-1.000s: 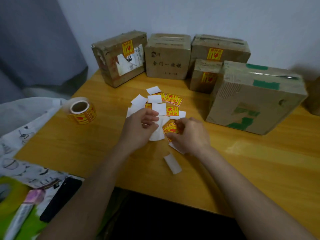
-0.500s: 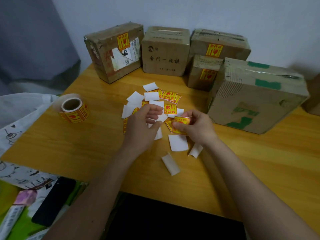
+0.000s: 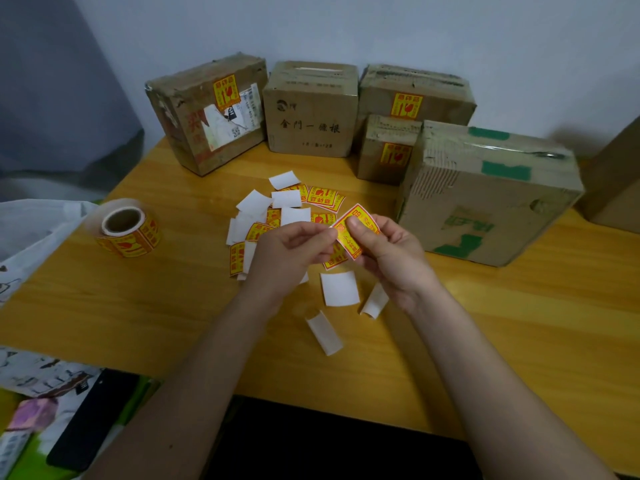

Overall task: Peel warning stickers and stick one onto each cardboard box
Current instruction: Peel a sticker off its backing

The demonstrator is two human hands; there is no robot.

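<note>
My left hand (image 3: 289, 251) and my right hand (image 3: 391, 252) both pinch one yellow-and-red warning sticker (image 3: 360, 226) above the table's middle. Behind it lies a scatter of loose stickers (image 3: 322, 196) and white backing papers (image 3: 255, 202). Several cardboard boxes stand at the back: the left box (image 3: 194, 133), the back right box (image 3: 440, 95) and the small box (image 3: 377, 161) each carry a sticker. The middle box (image 3: 311, 112) and the big box with green tape (image 3: 485, 199) show none on their visible faces.
A sticker roll (image 3: 130, 230) lies at the left of the wooden table (image 3: 138, 306). Curled backing papers (image 3: 325, 332) rest near my wrists. A white bag (image 3: 31, 233), a black phone (image 3: 91, 417) and packets sit past the table's left edge. Another box (image 3: 616, 188) stands at far right.
My right hand has lifted one sticker from the pile up off the table, and my left hand has come over and pinched its edge. Both hands have risen.
</note>
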